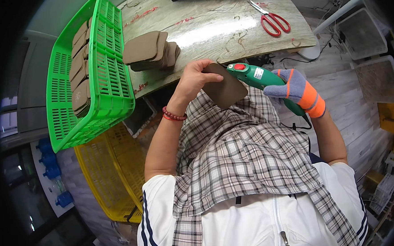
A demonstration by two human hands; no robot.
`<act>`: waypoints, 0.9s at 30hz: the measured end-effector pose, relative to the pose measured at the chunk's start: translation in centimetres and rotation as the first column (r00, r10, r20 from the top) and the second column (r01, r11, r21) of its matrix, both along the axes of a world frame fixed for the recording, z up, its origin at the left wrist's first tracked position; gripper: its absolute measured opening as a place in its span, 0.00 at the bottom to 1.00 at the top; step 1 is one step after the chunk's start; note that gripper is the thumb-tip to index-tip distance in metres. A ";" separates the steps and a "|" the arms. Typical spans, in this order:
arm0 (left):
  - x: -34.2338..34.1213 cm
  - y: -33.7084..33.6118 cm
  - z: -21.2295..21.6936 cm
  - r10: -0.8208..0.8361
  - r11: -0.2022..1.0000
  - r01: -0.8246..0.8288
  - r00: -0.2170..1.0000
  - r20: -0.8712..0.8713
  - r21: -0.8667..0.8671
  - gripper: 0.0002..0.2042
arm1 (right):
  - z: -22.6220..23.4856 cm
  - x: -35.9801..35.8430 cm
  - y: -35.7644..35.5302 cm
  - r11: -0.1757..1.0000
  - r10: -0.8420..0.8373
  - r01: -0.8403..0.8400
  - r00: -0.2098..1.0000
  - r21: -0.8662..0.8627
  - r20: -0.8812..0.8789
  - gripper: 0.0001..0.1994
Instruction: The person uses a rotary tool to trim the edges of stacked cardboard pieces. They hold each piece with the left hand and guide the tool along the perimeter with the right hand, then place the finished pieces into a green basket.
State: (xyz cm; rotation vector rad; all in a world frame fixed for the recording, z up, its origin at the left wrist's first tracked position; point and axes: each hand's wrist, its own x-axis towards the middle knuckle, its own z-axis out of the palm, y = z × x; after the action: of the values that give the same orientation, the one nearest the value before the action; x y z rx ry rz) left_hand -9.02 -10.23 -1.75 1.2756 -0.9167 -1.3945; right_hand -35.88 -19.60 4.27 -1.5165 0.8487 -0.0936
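My left hand (pixel 195 82) is closed on a flat brown piece (pixel 224 88) with rounded corners, thumb on its face, held over my lap just off the table's near edge. A grey and orange glove covers my right hand (pixel 295 91), which is wrapped round a green corded power tool (pixel 263 77) with a red switch. The tool's front end is at the piece's upper right edge; I cannot tell whether they touch. On the table, left of my hands, lies an uneven stack of similar brown pieces (pixel 146 47).
A green plastic basket (pixel 115 96) with more brown pieces stands at the left. Red-handled scissors (pixel 269 19) lie on the table (pixel 201 31) at the far right, among scattered red and brown scraps. Below the green basket sits a yellow crate (pixel 108 172). The tool's black cord (pixel 306 122) hangs by my right wrist.
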 end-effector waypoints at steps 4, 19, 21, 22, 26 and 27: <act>-0.3 0.4 0.0 -0.078 0.995 0.077 0.997 0.001 0.067 0.13 | 0.4 1.6 0.0 0.998 0.055 -0.056 0.997 0.009 0.057 0.22; 15.8 3.1 7.3 0.718 0.687 -0.654 0.679 0.155 -0.317 0.10 | -2.8 9.3 -8.6 0.497 -0.231 -0.342 0.834 -0.798 -0.502 0.34; 15.6 1.3 6.2 0.707 0.707 -0.633 0.615 0.349 -0.317 0.13 | -4.2 10.1 -9.9 0.432 -0.246 -0.340 0.847 -0.836 -0.471 0.33; 15.3 0.8 6.1 0.688 0.714 -0.589 0.495 0.530 -0.378 0.18 | -4.8 10.2 -10.3 0.403 -0.251 -0.343 0.850 -0.848 -0.463 0.33; 16.5 0.7 5.6 0.539 0.749 -0.611 0.336 0.772 -0.257 0.31 | -6.3 10.9 -11.5 0.217 -0.235 -0.326 0.897 -0.920 -0.374 0.33; 17.2 0.8 5.3 0.566 0.753 -0.636 0.495 0.660 -0.168 0.34 | -6.4 10.8 -11.8 0.295 -0.210 -0.352 0.883 -0.888 -0.419 0.35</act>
State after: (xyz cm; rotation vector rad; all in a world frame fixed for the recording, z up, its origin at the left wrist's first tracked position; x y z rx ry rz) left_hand 8.16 -9.39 3.52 2.0114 -0.7249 -0.3723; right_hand -25.05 -31.42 -2.10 -2.8655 1.1964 -0.2006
